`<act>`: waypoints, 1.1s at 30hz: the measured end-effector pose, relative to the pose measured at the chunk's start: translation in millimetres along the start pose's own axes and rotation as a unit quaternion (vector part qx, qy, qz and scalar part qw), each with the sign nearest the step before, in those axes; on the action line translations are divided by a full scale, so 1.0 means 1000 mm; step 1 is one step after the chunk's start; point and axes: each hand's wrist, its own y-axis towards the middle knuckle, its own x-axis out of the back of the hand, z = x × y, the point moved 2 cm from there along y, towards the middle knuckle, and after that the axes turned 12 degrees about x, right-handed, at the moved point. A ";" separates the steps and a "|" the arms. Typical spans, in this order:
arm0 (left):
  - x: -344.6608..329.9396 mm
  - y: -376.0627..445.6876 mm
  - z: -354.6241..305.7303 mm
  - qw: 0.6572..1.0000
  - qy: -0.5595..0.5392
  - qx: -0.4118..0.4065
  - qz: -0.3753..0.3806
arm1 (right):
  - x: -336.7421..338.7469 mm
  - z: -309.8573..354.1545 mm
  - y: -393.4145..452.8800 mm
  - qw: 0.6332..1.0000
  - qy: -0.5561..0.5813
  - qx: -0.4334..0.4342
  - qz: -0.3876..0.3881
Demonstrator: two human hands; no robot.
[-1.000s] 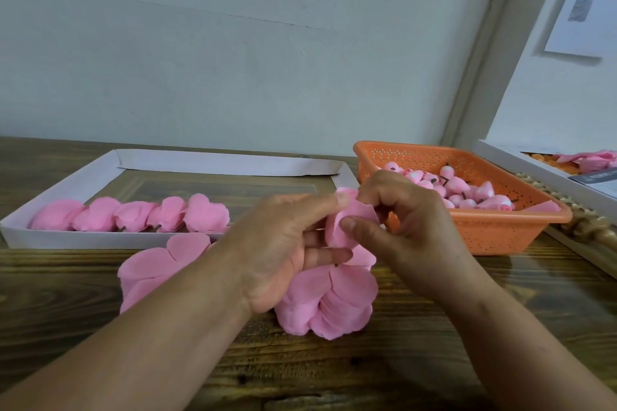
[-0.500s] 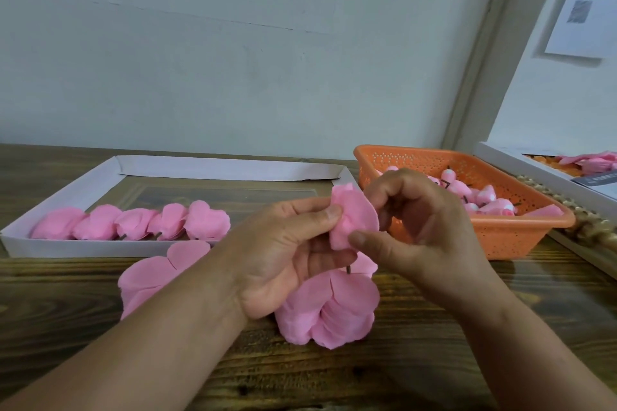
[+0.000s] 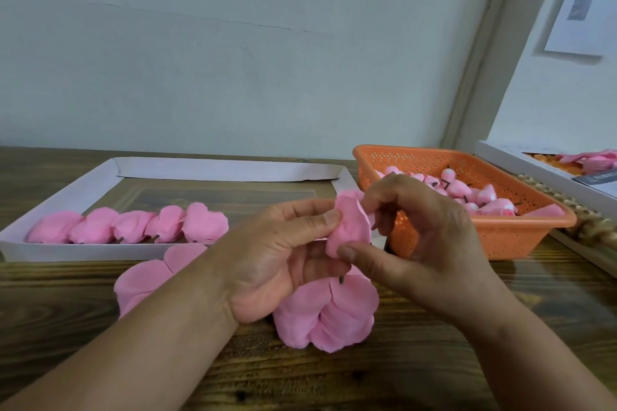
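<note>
Both hands hold a single pink petal (image 3: 350, 227) up above the wooden table (image 3: 367, 377), just in front of the orange basket (image 3: 500, 240). The left hand (image 3: 267, 260) pinches the petal's left edge between thumb and forefinger, with the other fingers loosely curled below. The right hand (image 3: 424, 243) nips it from the other side, thumb under the lower edge and bent fingers at the top. A dark stem tip (image 3: 341, 280) pokes out underneath, so the petal probably wraps a bud, though the bud itself is hidden.

The petal looks like thin fabric: nearly weightless, limp, and ready to crease or spring open if let go. It is best taken by its edges with fingertips and little pressure, while the stiffer stem gives the firmer hold.

Directly below lies a stack of petals (image 3: 334, 317), and another petal piece (image 3: 143, 280) lies to the left. Wrapped flowers (image 3: 133, 223) sit in a row in the white tray (image 3: 60, 190), and pink buds (image 3: 460, 190) fill the basket
</note>
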 end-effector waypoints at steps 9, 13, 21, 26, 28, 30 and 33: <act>0.001 -0.001 0.000 1.000 0.003 -0.002 0.002 | -0.001 0.001 0.001 0.999 0.041 -0.007 0.005; 0.001 -0.002 0.000 1.000 0.007 0.000 0.002 | 0.001 -0.006 -0.001 0.983 0.165 -0.077 -0.006; -0.002 -0.005 -0.003 1.000 -0.001 -0.006 0.022 | -0.003 -0.010 -0.003 0.948 0.257 -0.169 -0.076; -0.001 -0.004 -0.002 1.000 0.005 -0.013 0.007 | -0.001 -0.004 0.001 0.974 0.140 -0.163 -0.069; -0.001 -0.003 0.000 1.000 0.012 -0.021 -0.002 | 0.000 -0.001 0.001 0.985 0.063 -0.148 -0.067; -0.002 -0.002 0.001 0.999 0.025 -0.034 -0.021 | -0.001 0.001 0.000 0.987 0.015 -0.144 -0.068; -0.003 0.000 0.002 0.998 0.035 -0.044 -0.036 | -0.004 0.002 -0.001 0.987 -0.033 -0.138 -0.073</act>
